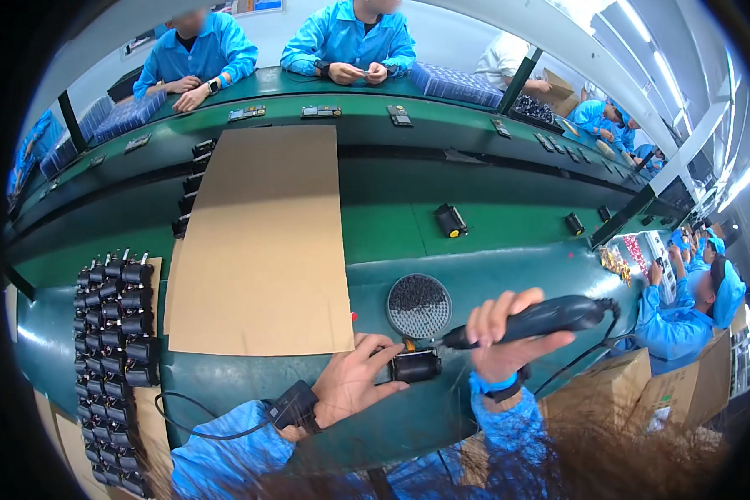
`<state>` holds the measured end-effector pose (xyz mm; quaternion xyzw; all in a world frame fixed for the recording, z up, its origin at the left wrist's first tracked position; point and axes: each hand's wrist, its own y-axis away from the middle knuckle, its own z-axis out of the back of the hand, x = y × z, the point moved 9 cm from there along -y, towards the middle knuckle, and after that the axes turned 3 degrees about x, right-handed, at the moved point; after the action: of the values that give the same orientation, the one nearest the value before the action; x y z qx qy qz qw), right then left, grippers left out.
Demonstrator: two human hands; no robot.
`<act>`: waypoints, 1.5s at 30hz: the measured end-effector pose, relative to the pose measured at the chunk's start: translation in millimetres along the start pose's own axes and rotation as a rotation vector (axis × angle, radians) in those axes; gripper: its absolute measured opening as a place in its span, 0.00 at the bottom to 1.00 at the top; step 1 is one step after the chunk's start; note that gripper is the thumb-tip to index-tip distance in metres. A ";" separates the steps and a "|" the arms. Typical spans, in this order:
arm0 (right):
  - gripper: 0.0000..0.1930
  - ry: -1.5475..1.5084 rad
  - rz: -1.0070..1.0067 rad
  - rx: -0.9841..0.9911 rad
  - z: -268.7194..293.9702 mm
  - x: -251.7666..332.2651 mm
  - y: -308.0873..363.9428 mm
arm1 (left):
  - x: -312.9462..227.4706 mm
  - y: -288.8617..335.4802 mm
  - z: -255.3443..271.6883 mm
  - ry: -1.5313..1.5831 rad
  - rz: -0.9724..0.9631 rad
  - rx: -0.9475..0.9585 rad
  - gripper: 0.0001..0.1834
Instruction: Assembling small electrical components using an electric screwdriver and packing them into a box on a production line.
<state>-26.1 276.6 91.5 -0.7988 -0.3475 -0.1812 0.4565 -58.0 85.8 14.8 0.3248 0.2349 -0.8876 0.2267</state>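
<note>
On the green table in the head view, a glossy black cylindrical unit lay roughly crosswise, left of and below the right hand, whose grip was wrapped round a smooth black electric screwdriver. Nearer, the left hand had its grip partly spread, thumb and forefinger holding the unit's left end. Beyond sat a round, dimpled dish and matte cardboard.

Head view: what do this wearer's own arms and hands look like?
The left hand and right hand wear no gloves. The left sleeve and right sleeve are bright blue, creased cloth. A black, boxy device is strapped at the left wrist, with a thin dark cable looping beside it. A dark band circles the right wrist.
</note>
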 end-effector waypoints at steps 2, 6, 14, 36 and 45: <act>0.42 0.104 -0.027 -0.024 15.5 12.1 -11.3 | -3.2 1.9 0.1 -0.037 -0.011 0.006 0.32; 0.39 0.300 -0.093 -0.090 51.0 4.0 -8.3 | -21.2 7.5 -1.7 -0.118 -0.128 -0.021 0.33; 0.37 0.248 -0.189 -0.073 61.7 -15.9 16.9 | -55.3 55.3 62.1 0.021 0.171 0.064 0.30; 0.42 0.448 -0.159 -0.108 80.8 11.9 19.6 | -22.5 111.3 57.3 1.153 0.664 -0.076 0.28; 0.38 0.280 -0.186 -0.032 70.0 -14.5 24.0 | -14.1 132.3 80.5 -0.365 0.241 0.085 0.31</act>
<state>-20.8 322.6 31.9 -0.7373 -0.3502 -0.3377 0.4687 -12.7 -60.2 43.4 0.1938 0.1116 -0.9073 0.3561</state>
